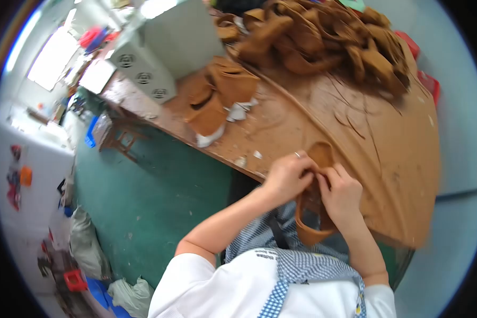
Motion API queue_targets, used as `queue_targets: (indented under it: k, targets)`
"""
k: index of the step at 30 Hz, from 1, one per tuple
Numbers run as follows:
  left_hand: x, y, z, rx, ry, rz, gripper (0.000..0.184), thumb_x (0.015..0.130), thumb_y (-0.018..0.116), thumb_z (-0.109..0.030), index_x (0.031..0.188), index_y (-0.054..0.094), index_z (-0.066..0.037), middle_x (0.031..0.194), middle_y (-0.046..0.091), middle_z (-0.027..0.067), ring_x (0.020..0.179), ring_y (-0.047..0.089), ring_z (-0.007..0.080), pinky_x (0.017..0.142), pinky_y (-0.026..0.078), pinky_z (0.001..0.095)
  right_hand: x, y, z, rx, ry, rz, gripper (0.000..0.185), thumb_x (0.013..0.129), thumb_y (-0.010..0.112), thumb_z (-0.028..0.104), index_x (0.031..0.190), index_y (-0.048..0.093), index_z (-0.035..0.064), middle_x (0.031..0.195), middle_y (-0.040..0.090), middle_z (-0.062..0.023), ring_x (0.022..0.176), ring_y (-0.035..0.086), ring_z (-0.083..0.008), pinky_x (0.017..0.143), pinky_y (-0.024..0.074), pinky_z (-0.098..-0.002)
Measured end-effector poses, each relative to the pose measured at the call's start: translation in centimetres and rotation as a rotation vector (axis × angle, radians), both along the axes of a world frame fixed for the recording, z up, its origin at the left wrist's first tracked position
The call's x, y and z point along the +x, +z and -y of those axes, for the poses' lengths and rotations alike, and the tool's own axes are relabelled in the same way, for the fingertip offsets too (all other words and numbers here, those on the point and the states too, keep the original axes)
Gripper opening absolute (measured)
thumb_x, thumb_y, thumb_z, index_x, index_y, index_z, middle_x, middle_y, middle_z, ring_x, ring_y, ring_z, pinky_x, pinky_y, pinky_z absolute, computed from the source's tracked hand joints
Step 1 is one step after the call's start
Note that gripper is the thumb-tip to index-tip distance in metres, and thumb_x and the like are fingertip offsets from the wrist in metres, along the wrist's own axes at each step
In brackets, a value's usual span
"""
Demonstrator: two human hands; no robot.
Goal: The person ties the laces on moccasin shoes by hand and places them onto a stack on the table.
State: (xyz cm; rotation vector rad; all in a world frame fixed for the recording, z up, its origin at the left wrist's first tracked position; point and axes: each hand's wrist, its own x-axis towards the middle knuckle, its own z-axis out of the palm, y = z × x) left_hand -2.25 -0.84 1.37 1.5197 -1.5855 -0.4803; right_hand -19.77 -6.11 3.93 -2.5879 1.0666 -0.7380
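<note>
Between my hands is a tan suede-like shoe upper [306,231], its open loop hanging down over the table's near edge toward my lap. My left hand [290,174], with a ring on one finger, pinches the piece near its middle. Right beside it, my right hand [342,192] is closed on the same part, the fingertips of both hands nearly meeting. A rounded tan end [320,153] of the upper shows beyond the fingers. What lies exactly between the fingertips is hidden.
Two tan shoe uppers with white lining [206,119] stand on the wooden table [281,124] ahead to the left. A large heap of brown uppers [323,45] covers the far side. Loose brown cords [355,119] lie before it. A white box [143,77] stands at the left edge.
</note>
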Motion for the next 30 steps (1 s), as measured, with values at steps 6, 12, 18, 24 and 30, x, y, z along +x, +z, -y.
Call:
queue_targets:
  k: [6, 12, 18, 24, 30]
  targets:
    - [-0.6, 0.8, -0.1, -0.028, 0.053, 0.096, 0.013, 0.082, 0.072, 0.001, 0.095, 0.072, -0.005, 0.091, 0.064, 0.0088, 0.073, 0.068, 0.0244, 0.066, 0.056, 0.0353, 0.2, -0.1, 0.8, 0.235, -0.002, 0.194, 0.019, 0.101, 0.062, 0.017, 0.108, 0.071, 0.0021, 0.096, 0.068, -0.0144, 0.081, 0.070, -0.0363, 0.066, 0.0551, -0.0430]
    - [-0.2, 1.1, -0.2, -0.122, 0.021, 0.274, 0.014, 0.082, 0.073, 0.000, 0.095, 0.071, -0.006, 0.092, 0.064, 0.0078, 0.079, 0.068, 0.0267, 0.069, 0.057, 0.0380, 0.8, 0.8, 1.5, 0.264, 0.029, 0.325, 0.024, 0.098, 0.065, 0.014, 0.118, 0.071, 0.0018, 0.102, 0.068, -0.0119, 0.086, 0.070, -0.0322, 0.071, 0.0558, -0.0409]
    - [-0.3, 0.9, -0.4, -0.177, 0.013, 0.350, 0.015, 0.080, 0.073, 0.001, 0.093, 0.070, -0.006, 0.092, 0.064, 0.0083, 0.086, 0.068, 0.0295, 0.072, 0.057, 0.0398, 1.4, 0.0, 3.0, 0.353, 0.145, 0.341, 0.024, 0.094, 0.070, 0.014, 0.117, 0.072, 0.0053, 0.104, 0.068, -0.0086, 0.081, 0.070, -0.0280, 0.073, 0.0562, -0.0397]
    - [0.2, 2.4, -0.9, -0.222, -0.010, 0.451, 0.018, 0.075, 0.073, 0.001, 0.091, 0.068, -0.006, 0.093, 0.063, 0.0073, 0.085, 0.066, 0.0283, 0.071, 0.055, 0.0389, 1.4, -0.9, 4.1, 0.119, 0.130, 0.268, 0.012, 0.087, 0.073, 0.003, 0.097, 0.066, 0.0033, 0.102, 0.066, -0.0097, 0.084, 0.068, -0.0269, 0.069, 0.0547, -0.0352]
    - [0.7, 4.0, -1.9, -0.111, -0.224, 0.762, 0.017, 0.072, 0.068, -0.004, 0.090, 0.067, -0.005, 0.092, 0.059, 0.0066, 0.087, 0.060, 0.0259, 0.072, 0.051, 0.0364, 1.9, -1.3, 3.5, -0.123, 0.102, 0.208, 0.012, 0.084, 0.072, 0.001, 0.093, 0.063, 0.0045, 0.099, 0.066, -0.0090, 0.089, 0.068, -0.0291, 0.071, 0.0562, -0.0373]
